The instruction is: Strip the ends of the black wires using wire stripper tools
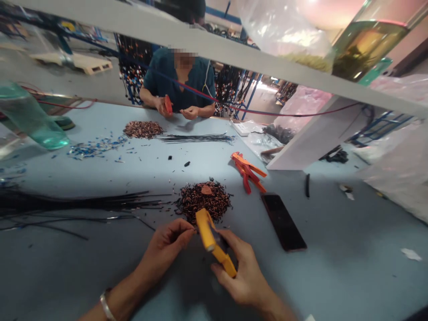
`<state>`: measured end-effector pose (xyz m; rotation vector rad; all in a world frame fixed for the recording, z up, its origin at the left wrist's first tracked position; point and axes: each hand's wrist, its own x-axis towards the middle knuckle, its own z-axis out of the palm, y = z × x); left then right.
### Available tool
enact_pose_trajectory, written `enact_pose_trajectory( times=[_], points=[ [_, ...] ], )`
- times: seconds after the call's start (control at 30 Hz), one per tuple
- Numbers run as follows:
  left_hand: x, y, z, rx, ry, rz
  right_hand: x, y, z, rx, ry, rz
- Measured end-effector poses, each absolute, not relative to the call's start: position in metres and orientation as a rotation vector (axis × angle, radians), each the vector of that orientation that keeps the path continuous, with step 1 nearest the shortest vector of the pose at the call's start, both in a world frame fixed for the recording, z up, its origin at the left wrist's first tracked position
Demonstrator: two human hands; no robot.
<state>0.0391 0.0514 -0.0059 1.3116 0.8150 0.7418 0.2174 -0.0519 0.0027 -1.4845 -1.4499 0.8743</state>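
Note:
Over the table's front half, my left hand (pixel 169 243) is closed in a pinch, with the thumb against the forefinger. A tiny dark piece seems to show at its fingertips, too small to name. My right hand (pixel 242 267) is wrapped around a yellow hand tool (pixel 209 236), perhaps a crimper or wire stripper, whose head points at the left fingertips. Just beyond both hands lies a pile of short black pieces with copper-coloured ends (pixel 190 200), a reddish-brown lump (pixel 206 190) on top. Black wires (pixel 83 203) lie in a bundle to the left.
Red-orange pliers (pixel 246 171) and a phone (pixel 283 221) lie to the right. Opposite, a person (pixel 180 84) holds a red tool (pixel 168 104) behind another pile (pixel 143 129) and wires (pixel 197 138). A white shelf beam (pixel 234 55) crosses above; a green bottle (pixel 36 118) stands left.

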Motion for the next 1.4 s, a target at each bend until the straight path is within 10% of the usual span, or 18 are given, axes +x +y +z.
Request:
enact_pose_trajectory(
  times=[0.27,1.4],
  points=[
    [0.038,0.049,-0.007,1.466,0.869,0.740,0.214,-0.061,-0.011,-0.645,-0.376,1.804],
    [0.041,0.050,-0.010,1.941,0.842,0.848,0.204,-0.061,-0.021,-0.564,-0.392,1.868]
  ],
)
